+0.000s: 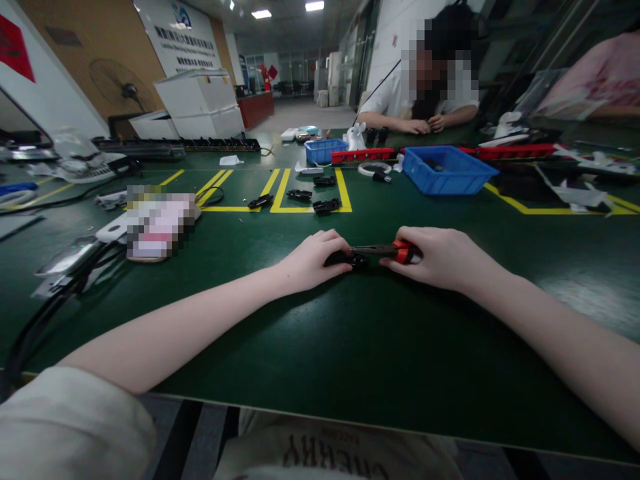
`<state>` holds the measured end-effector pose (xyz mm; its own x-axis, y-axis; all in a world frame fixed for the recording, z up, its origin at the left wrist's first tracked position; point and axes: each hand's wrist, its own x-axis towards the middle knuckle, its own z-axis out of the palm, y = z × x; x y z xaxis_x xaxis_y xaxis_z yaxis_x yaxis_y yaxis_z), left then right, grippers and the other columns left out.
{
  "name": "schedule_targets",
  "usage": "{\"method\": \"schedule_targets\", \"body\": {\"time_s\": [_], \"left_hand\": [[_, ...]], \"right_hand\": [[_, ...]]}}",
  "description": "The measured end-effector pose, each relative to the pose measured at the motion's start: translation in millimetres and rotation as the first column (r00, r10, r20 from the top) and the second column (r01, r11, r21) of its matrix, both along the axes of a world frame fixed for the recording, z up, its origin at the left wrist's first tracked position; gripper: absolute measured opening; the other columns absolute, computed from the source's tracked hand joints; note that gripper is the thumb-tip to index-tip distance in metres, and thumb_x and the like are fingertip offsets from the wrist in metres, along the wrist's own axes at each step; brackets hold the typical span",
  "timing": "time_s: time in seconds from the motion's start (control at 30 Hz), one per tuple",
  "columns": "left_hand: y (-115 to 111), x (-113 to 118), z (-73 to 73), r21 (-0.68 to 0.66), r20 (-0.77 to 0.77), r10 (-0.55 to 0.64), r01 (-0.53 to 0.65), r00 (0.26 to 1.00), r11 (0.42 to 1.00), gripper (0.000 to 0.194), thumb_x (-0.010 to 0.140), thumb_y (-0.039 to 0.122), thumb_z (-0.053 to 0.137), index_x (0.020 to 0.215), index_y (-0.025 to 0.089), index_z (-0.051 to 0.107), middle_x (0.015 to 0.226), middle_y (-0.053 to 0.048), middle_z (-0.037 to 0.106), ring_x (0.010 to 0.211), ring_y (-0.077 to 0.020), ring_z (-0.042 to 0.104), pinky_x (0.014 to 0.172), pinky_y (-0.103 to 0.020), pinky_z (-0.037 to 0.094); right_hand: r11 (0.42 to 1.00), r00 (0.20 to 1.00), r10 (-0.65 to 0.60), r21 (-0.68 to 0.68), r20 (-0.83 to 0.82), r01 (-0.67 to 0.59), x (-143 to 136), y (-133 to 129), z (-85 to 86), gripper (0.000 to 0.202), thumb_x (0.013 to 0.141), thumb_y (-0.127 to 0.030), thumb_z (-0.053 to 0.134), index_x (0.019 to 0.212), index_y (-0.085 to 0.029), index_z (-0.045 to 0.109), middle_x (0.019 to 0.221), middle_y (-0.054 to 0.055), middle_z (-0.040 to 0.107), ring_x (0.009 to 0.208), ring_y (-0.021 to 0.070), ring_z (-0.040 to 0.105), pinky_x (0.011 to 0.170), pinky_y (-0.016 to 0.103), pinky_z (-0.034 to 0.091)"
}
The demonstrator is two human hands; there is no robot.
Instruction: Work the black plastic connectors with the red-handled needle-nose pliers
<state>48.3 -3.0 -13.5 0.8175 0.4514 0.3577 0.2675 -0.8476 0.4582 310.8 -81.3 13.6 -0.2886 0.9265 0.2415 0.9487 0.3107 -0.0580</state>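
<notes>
My left hand (320, 259) is closed around a small black part (357, 261), low over the green table (320, 347). The fingers hide most of that part, so its exact kind cannot be made out. Red-handled needle-nose pliers (383, 250) are gripped in my right hand (440, 257). Their thin jaws point left and reach the top of the black part, close to my left fingertips. Beyond my hands, several similar black parts lie by the yellow tape lines, one of them a black part (327, 206) nearest me.
Blue bins (447, 175) and red strips (363, 155) stand across the back. A phone (163, 227) and black cables (65, 300) lie at left. Opposite, a co-worker (425, 87) sits with both hands on the table. A coiled white cable (374, 169) rests near the bin.
</notes>
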Motion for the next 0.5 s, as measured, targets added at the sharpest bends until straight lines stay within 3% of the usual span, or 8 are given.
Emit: {"method": "schedule_targets", "body": {"time_s": [0.1,0.3,0.5], "left_hand": [[-1.3,-0.1,-1.2,-0.046,0.048,0.013,-0.011,0.999,0.999,0.020,0.088,0.022,0.069,0.106,0.018,0.061,0.110,-0.007,0.060,0.102,-0.0212,0.060,0.092,-0.040,0.053],[0.5,-0.6,-6.4,-0.080,0.105,-0.025,0.033,0.994,0.996,0.047,0.090,0.016,0.063,0.135,0.015,0.050,0.122,-0.011,0.051,0.113,-0.0213,0.056,0.104,-0.043,0.050],[-0.2,-1.0,-1.6,-0.109,0.090,-0.036,0.046,0.995,0.993,0.029,0.088,0.013,0.059,0.117,0.015,0.059,0.115,-0.010,0.053,0.108,-0.0208,0.057,0.098,-0.040,0.053]], "right_hand": [[0.997,0.999,0.047,0.060,0.013,-0.048,-0.2,-1.4,-0.9,0.037,0.087,-0.060,0.054,0.082,-0.023,0.053,0.075,0.004,0.063,0.064,0.0193,0.057,0.056,0.031,0.037],[0.973,0.992,0.093,0.205,0.085,-0.109,0.7,0.8,-6.7,0.036,0.090,-0.056,0.052,0.082,-0.021,0.055,0.079,0.007,0.062,0.066,0.0189,0.056,0.054,0.030,0.038],[0.937,0.982,0.142,0.304,0.122,-0.173,1.6,2.8,-9.6,0.031,0.090,-0.050,0.056,0.084,-0.019,0.058,0.087,0.010,0.062,0.074,0.0210,0.058,0.056,0.031,0.043]]}}
